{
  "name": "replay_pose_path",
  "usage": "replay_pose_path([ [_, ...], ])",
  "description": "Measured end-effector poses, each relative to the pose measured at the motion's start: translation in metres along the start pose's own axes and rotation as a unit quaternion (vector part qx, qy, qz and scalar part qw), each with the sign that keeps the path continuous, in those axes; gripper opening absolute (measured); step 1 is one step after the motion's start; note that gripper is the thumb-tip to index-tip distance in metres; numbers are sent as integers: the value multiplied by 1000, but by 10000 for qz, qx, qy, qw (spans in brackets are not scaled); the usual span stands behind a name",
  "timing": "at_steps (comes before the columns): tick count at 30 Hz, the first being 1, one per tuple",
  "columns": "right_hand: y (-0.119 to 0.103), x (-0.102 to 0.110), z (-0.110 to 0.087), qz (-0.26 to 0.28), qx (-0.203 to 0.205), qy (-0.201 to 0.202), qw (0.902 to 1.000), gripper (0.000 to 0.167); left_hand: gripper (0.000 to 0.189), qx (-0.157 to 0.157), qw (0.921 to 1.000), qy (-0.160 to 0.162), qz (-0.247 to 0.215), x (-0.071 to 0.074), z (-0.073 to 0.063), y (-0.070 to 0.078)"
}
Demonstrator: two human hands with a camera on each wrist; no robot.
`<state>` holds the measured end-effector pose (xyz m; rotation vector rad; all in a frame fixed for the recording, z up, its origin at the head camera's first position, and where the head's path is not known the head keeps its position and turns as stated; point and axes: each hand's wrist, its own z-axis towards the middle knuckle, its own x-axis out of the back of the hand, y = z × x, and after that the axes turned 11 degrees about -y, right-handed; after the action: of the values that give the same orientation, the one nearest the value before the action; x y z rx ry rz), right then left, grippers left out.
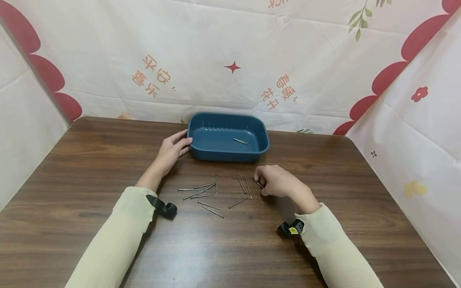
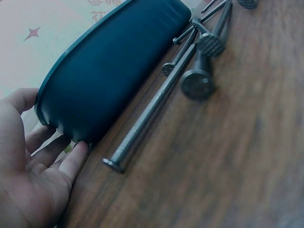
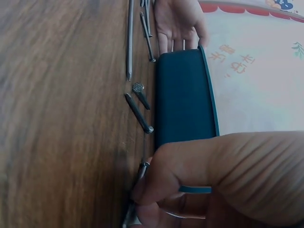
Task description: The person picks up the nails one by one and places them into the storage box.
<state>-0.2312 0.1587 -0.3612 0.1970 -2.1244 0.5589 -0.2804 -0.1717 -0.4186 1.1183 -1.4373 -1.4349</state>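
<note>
A blue plastic bin (image 1: 227, 156) stands near the table's far edge, with a couple of nails (image 1: 241, 142) lying inside it. My left hand (image 1: 171, 154) holds the bin's left end, thumb at the rim and the other fingers against the outer wall. Just in front of the bin's right corner, my right hand (image 1: 279, 182) pinches a steel nail (image 3: 141, 172) between thumb and fingers, low over the wood. Several loose nails (image 1: 203, 191) lie crossed together in front of the bin. To the right of them, a few more nails (image 1: 248, 188) lie close to my right hand.
The brown wooden table (image 1: 90, 168) carries everything. Behind it hangs a white printed cloth (image 1: 201, 52), close to the bin's back wall, and the cloth continues along both sides. Small black cameras sit on both wrists.
</note>
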Motion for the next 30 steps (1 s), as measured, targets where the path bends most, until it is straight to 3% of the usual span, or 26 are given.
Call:
replay_pose_path([
  [18, -2, 0, 2, -118, -404, 341, 9985, 23, 59, 1, 10000, -40, -30, 1, 1, -1],
  [30, -2, 4, -1, -37, -265, 378, 9989, 21, 59, 6, 10000, -16, -1, 1, 1, -1],
])
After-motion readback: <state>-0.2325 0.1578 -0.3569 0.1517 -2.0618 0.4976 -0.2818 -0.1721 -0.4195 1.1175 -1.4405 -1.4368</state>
